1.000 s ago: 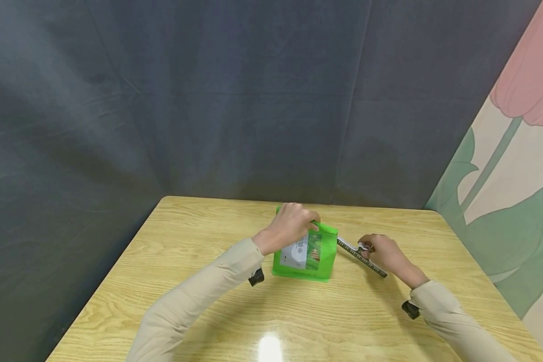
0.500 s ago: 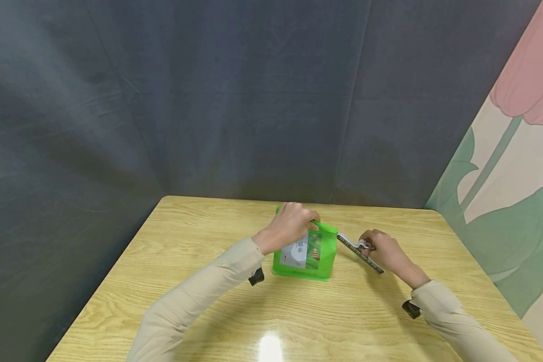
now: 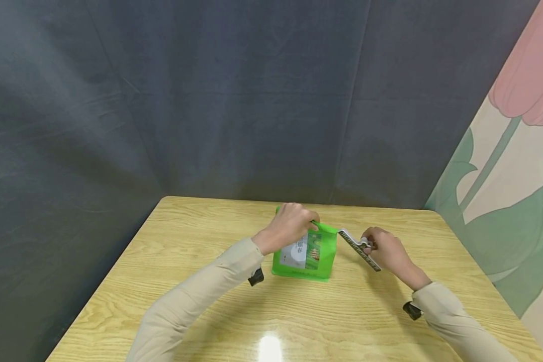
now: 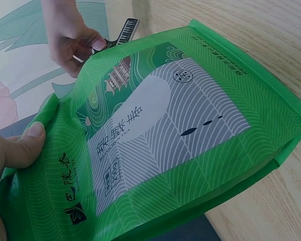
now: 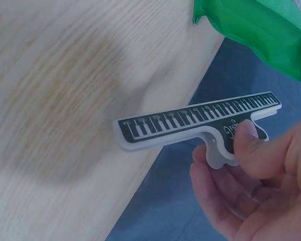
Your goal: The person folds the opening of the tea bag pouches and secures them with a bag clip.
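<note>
My left hand (image 3: 293, 223) grips the folded top of a green tea bag (image 3: 327, 254), which stands upright on the table. In the left wrist view the thumb presses on the top of the tea bag (image 4: 210, 145), above its grey label. My right hand (image 3: 386, 250) pinches the handles of a long clip (image 5: 195, 120) printed with piano keys. Thumb on one side and fingers on the other, it holds the clip in the air. The clip's far end points at the bag's upper right corner; whether they touch I cannot tell.
The wooden table (image 3: 199, 311) runs back to a dark curtain (image 3: 253, 100). At the right is a wall painted with a pink tulip (image 3: 531, 70). Each wrist carries a small black camera.
My right hand has raised the clip slightly, bringing its far end up toward the bag's top corner. The left hand and the bag have stayed where they were.
</note>
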A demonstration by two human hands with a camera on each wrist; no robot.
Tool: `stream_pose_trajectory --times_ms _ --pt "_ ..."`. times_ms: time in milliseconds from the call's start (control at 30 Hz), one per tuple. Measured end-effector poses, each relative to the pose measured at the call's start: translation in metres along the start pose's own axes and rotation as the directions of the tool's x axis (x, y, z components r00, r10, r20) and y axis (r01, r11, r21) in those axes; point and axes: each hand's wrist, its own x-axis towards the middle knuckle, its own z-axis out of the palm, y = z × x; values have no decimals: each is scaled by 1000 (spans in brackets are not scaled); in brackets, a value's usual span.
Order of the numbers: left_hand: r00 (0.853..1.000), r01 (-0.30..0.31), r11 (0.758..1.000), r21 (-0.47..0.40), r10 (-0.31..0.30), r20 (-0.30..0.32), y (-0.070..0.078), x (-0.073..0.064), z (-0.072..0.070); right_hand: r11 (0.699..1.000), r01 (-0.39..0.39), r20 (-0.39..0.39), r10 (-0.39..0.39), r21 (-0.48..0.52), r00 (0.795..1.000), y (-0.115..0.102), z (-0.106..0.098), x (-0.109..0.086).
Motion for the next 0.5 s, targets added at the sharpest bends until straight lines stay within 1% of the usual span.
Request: stream_pose_trajectory --times_ms 300,500 --pt "1000 10 1000 -2 -10 3 0 -1 1 1000 17 -72 -18 -17 997 1 2 0" --pt "1000 1 1000 -18 -1 -5 0 -1 1 999 45 -106 -47 -23 993 1 0 0"
